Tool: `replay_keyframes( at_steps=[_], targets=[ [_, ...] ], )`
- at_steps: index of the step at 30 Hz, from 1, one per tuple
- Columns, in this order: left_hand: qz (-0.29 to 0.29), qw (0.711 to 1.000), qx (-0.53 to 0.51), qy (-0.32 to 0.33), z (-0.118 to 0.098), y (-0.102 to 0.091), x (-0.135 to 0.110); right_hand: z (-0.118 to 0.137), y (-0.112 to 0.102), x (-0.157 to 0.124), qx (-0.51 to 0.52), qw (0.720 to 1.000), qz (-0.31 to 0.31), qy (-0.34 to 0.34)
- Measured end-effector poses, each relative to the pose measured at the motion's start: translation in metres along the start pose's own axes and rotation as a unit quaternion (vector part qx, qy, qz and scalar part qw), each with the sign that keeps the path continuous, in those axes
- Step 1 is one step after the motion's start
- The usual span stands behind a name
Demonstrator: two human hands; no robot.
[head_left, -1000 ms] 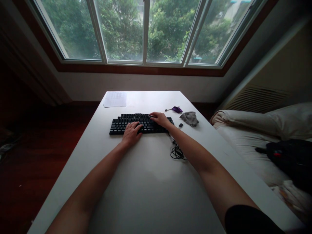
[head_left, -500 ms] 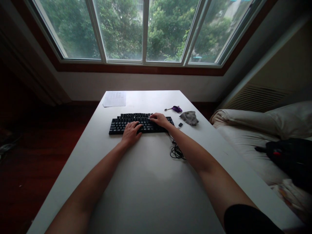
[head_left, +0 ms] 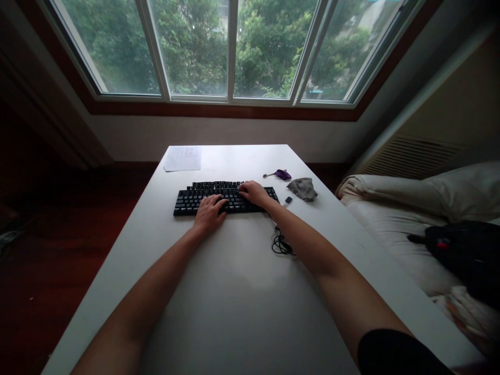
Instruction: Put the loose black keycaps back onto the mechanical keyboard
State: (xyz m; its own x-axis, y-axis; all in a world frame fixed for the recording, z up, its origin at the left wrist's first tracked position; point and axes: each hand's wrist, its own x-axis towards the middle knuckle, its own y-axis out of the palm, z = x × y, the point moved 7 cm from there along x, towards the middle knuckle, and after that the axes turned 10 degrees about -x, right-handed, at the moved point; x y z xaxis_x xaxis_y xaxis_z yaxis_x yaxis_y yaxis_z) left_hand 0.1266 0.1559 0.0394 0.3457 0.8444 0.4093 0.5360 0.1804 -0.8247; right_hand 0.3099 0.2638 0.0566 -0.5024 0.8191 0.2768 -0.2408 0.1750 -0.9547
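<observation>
A black keyboard [head_left: 187,204] lies across the white table. Behind its far edge runs a row of loose black keycaps [head_left: 214,185]. My left hand [head_left: 210,211] rests on the middle of the keyboard, fingers spread over the keys. Over the far right part of the keyboard is my right hand [head_left: 253,192], its fingers bent together at the far edge near the end of the keycap row. Whatever sits between those fingertips is too small to make out. The black cable [head_left: 282,245] is coiled on the table, partly behind my right forearm.
To the right lie a grey cloth [head_left: 303,189], a purple-handled brush [head_left: 282,174] and a small black piece [head_left: 288,200]. A sheet of paper [head_left: 183,158] is at the far left corner of the table [head_left: 219,291]. A cushioned seat with a black bag [head_left: 464,255] stands right.
Hardly anything differs. Both hands stay in place on the keyboard, with only a slight shift of the whole view.
</observation>
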Motion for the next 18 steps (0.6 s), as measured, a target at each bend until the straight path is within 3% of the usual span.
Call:
replay_keyframes(
  at_steps=[10, 18],
  targets=[
    [0.000, 1.000, 0.000, -0.002, 0.0011, -0.0002, -0.0005, 0.0070, -0.0056, 0.0048, -0.041, 0.997, 0.055, -0.043],
    [0.000, 1.000, -0.002, -0.001, 0.0010, 0.0008, -0.0001, 0.0108, -0.0038, 0.0061, -0.055, 0.995, 0.060, -0.056]
  ],
)
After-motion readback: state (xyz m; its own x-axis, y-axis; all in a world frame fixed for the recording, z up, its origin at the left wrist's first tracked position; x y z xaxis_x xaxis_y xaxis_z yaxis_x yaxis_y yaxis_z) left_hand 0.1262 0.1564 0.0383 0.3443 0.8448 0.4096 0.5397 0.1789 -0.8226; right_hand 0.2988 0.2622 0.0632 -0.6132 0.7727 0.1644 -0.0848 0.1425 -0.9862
